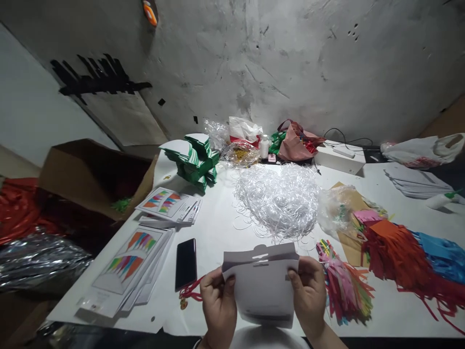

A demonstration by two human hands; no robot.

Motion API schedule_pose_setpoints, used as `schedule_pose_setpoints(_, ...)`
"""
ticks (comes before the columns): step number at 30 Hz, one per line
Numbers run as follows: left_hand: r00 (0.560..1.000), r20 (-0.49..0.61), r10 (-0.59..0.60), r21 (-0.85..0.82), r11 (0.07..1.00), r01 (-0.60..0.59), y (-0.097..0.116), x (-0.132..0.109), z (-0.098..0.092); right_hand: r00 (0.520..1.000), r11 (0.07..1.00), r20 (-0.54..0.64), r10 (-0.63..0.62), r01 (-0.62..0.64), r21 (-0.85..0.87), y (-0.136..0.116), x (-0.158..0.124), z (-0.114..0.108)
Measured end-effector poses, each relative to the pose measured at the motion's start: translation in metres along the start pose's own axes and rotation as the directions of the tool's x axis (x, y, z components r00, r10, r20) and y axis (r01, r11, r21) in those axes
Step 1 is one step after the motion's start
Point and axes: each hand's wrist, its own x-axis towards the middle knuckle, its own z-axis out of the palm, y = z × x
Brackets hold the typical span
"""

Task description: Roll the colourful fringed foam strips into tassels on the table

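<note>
Between my two hands is a folded white card (264,291) with a hang-hole tab at its top edge, its layers slightly apart. My left hand (220,303) pinches the card's left side, thumb in front. On the opposite side my right hand (308,293) grips it the same way. A black phone (185,264) with a red strap (192,290) lies left of my left hand. Right of my right hand rests a bunch of multicoloured paper tassels (347,286). Beyond the card spreads a tangled heap of white string (279,198).
Printed bunting cards (127,266) lie stacked at left, green-and-white folded pieces (196,160) behind them. Red fringed paper (395,252) and blue fringe (443,254) cover the right side. A white box (341,157) and bags (296,140) line the wall. An open cardboard box (98,165) stands left.
</note>
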Motion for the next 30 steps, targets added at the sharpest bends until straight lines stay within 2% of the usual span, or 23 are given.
schedule_pose_setpoints(2, 0.999, -0.049, 0.017, 0.010, 1.000, -0.017, 0.003, -0.002, 0.000, 0.997, 0.999, -0.071, -0.030, 0.032, 0.028, 0.001, -0.007, 0.000)
schedule_pose_setpoints(7, 0.991, -0.079, 0.110, 0.000, 0.994, -0.110, 0.012, -0.005, 0.002, 0.993, 0.990, -0.082, -0.090, 0.098, 0.106, -0.001, -0.009, -0.003)
schedule_pose_setpoints(10, 0.989, -0.069, 0.133, -0.023, 0.991, -0.135, 0.012, -0.006, 0.001, 0.996, 0.990, -0.085, -0.033, 0.044, 0.135, -0.001, -0.007, -0.004)
schedule_pose_setpoints(14, 0.994, -0.023, 0.107, -0.112, 0.988, -0.109, 0.010, -0.004, -0.002, 0.993, 0.975, -0.082, 0.090, -0.071, 0.212, -0.003, -0.004, -0.004)
schedule_pose_setpoints(16, 0.998, 0.041, 0.053, -0.202, 0.978, -0.044, 0.012, 0.000, -0.005, 0.985, 0.948, -0.066, 0.159, -0.134, 0.288, -0.006, -0.002, -0.004)
schedule_pose_setpoints(19, 0.982, 0.150, -0.114, -0.331, 0.930, 0.159, 0.019, 0.009, -0.009, 0.959, 0.891, 0.016, 0.281, -0.267, 0.368, -0.010, 0.003, -0.006)
schedule_pose_setpoints(22, 0.915, 0.276, -0.294, -0.380, 0.841, 0.385, 0.028, 0.020, -0.015, 0.924, 0.837, 0.120, 0.363, -0.380, 0.392, -0.013, 0.008, -0.010)
schedule_pose_setpoints(24, 0.861, 0.352, -0.367, -0.357, 0.798, 0.486, 0.034, 0.027, -0.019, 0.907, 0.813, 0.181, 0.381, -0.422, 0.400, -0.015, 0.011, -0.013)
schedule_pose_setpoints(26, 0.834, 0.379, -0.400, -0.333, 0.782, 0.527, 0.038, 0.032, -0.022, 0.899, 0.799, 0.226, 0.376, -0.438, 0.412, -0.017, 0.013, -0.015)
schedule_pose_setpoints(30, 0.862, 0.327, -0.388, -0.372, 0.785, 0.495, 0.039, 0.034, -0.023, 0.886, 0.762, 0.291, 0.361, -0.460, 0.455, -0.022, 0.014, -0.014)
